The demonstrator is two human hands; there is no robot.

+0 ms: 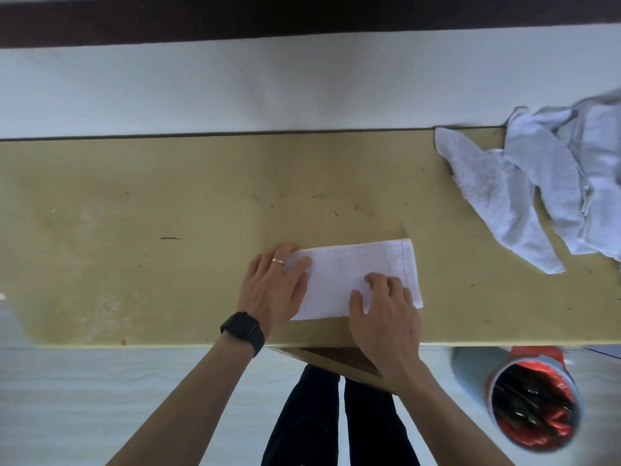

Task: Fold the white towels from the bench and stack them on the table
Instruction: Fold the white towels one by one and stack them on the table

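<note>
Evidently mid-fold, the towel (356,274) lay as a neat narrow rectangle on the worktop (168,213), close to the near edge and right in front of the person, probably so both arms could reach it without stretching. The left hand (272,287) rested flat on the towel's left end, its fingers (295,264) straight and spread and gripping nothing; that looked like a pin, there to stop the cloth sliding while the other side was worked. The right hand (386,314) sat on the near right part, thumb laid out on the cloth and fingers (379,282) bent at the knuckles with the tips dug in; whether they pinched a layer or only pressed the crease could not be told. The far right end of the towel showed a hemmed edge lying square, which suggested the layers were lined up. A pile (537,190) of crumpled white towels waited well apart at the far right of the worktop, out of the folding space yet within reach. No finished stack was in view, so most of the job seemed to remain. A bin (534,401) with a red liner stood on the floor below the right side
</note>
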